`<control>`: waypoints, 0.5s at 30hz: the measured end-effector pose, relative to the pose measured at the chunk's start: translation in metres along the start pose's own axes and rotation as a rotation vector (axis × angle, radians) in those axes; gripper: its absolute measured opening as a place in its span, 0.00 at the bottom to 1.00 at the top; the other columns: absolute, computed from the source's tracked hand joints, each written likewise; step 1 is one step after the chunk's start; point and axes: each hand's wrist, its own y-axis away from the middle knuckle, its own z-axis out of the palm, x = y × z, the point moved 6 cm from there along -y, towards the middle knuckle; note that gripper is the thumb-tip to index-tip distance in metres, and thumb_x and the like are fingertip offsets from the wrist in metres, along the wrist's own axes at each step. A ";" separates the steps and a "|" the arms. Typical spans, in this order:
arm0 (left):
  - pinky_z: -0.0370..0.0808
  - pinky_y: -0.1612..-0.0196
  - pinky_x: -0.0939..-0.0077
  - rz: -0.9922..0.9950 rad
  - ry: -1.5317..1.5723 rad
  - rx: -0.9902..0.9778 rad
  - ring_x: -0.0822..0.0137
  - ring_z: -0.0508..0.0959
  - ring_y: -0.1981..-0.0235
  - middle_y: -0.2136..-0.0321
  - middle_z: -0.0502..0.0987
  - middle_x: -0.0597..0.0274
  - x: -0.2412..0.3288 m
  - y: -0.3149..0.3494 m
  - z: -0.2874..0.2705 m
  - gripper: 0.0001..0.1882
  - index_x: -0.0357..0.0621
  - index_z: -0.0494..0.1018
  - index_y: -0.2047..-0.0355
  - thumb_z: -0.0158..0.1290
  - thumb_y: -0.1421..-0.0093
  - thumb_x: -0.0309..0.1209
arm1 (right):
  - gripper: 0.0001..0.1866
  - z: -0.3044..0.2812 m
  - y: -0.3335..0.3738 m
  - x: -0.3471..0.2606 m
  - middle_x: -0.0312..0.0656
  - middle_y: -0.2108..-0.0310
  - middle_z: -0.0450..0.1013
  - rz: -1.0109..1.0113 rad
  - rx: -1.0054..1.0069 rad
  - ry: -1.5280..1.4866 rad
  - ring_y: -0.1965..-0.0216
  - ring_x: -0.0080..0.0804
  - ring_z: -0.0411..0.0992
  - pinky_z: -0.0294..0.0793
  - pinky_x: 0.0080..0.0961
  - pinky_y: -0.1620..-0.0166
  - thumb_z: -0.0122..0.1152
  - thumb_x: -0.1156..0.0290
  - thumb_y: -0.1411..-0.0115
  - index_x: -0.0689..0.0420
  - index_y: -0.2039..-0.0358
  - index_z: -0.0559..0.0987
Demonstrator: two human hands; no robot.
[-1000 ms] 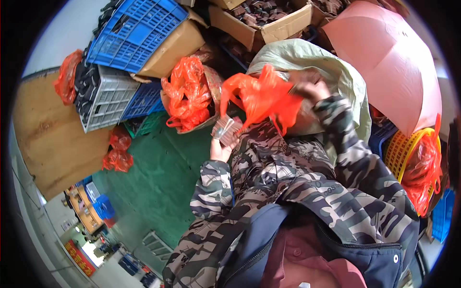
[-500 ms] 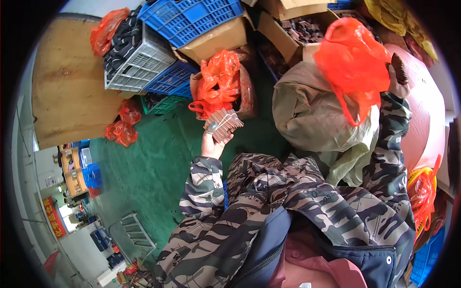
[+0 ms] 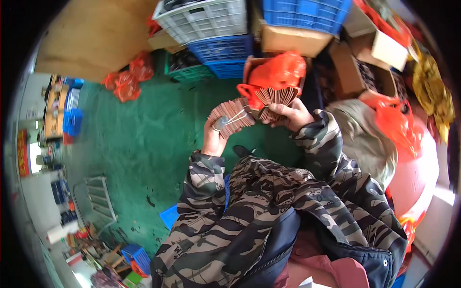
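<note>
A fanned bundle of thin brown strips (image 3: 233,116), with a pale band around it, is gripped in my left hand (image 3: 214,140). A grey roundish piece (image 3: 221,123) shows on this bundle near my thumb. My right hand (image 3: 294,115) is closed on a second fanned bundle of brown strips (image 3: 275,102), its thumb across the narrow end. Both bundles are side by side in front of my body, almost touching. What the strips are made of I cannot tell. Just beyond them, a red plastic bag (image 3: 278,72) sits in a cardboard box.
Stacked blue crates (image 3: 221,50) and a grey crate (image 3: 204,21) stand at the back. Open cardboard boxes (image 3: 345,72) are at the far right. A beige cloth sack (image 3: 360,134) and another red bag (image 3: 396,122) lie to my right. A metal-framed cart (image 3: 100,201) stands at left.
My right hand has come from the far right to the middle, bringing its bundle beside the left one. The red bag near it now lies on the sack. The view has shifted right.
</note>
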 end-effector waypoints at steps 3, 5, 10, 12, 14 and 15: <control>0.77 0.59 0.68 0.145 -0.128 0.073 0.62 0.76 0.59 0.58 0.74 0.54 0.083 0.022 -0.122 0.24 0.35 0.65 0.50 0.51 0.43 0.37 | 0.19 0.131 -0.096 0.050 0.42 0.65 0.76 0.061 -0.148 0.062 0.67 0.30 0.76 0.76 0.23 0.67 0.60 0.68 0.45 0.61 0.54 0.73; 0.76 0.59 0.69 0.224 -0.116 0.179 0.65 0.76 0.60 0.59 0.75 0.55 0.131 0.053 -0.205 0.21 0.34 0.67 0.52 0.51 0.42 0.34 | 0.18 0.217 -0.148 0.083 0.43 0.65 0.75 0.092 -0.270 0.112 0.67 0.31 0.75 0.76 0.23 0.67 0.59 0.69 0.45 0.62 0.54 0.71; 0.72 0.63 0.82 0.380 -0.221 0.568 0.76 0.74 0.67 0.63 0.75 0.63 0.261 0.170 -0.373 0.14 0.37 0.69 0.58 0.56 0.45 0.26 | 0.16 0.454 -0.236 0.170 0.38 0.67 0.75 0.229 -0.589 0.232 0.68 0.25 0.74 0.74 0.21 0.66 0.61 0.70 0.47 0.60 0.58 0.75; 0.73 0.60 0.80 0.486 -0.259 0.670 0.76 0.74 0.64 0.63 0.75 0.63 0.293 0.216 -0.441 0.16 0.36 0.68 0.57 0.56 0.44 0.26 | 0.15 0.545 -0.259 0.203 0.37 0.68 0.75 0.222 -0.678 0.339 0.70 0.23 0.73 0.72 0.19 0.68 0.61 0.69 0.47 0.60 0.59 0.75; 0.73 0.60 0.80 0.516 -0.194 0.755 0.76 0.74 0.63 0.63 0.75 0.63 0.335 0.259 -0.496 0.16 0.36 0.68 0.56 0.56 0.44 0.26 | 0.15 0.628 -0.286 0.243 0.37 0.69 0.75 0.247 -0.772 0.386 0.70 0.22 0.73 0.72 0.18 0.69 0.62 0.69 0.47 0.60 0.59 0.75; 0.73 0.59 0.79 0.522 -0.120 0.779 0.76 0.73 0.63 0.63 0.75 0.63 0.352 0.276 -0.523 0.16 0.35 0.67 0.55 0.55 0.43 0.26 | 0.15 0.664 -0.302 0.263 0.37 0.69 0.75 0.253 -0.805 0.429 0.70 0.22 0.73 0.71 0.18 0.69 0.62 0.69 0.47 0.60 0.59 0.76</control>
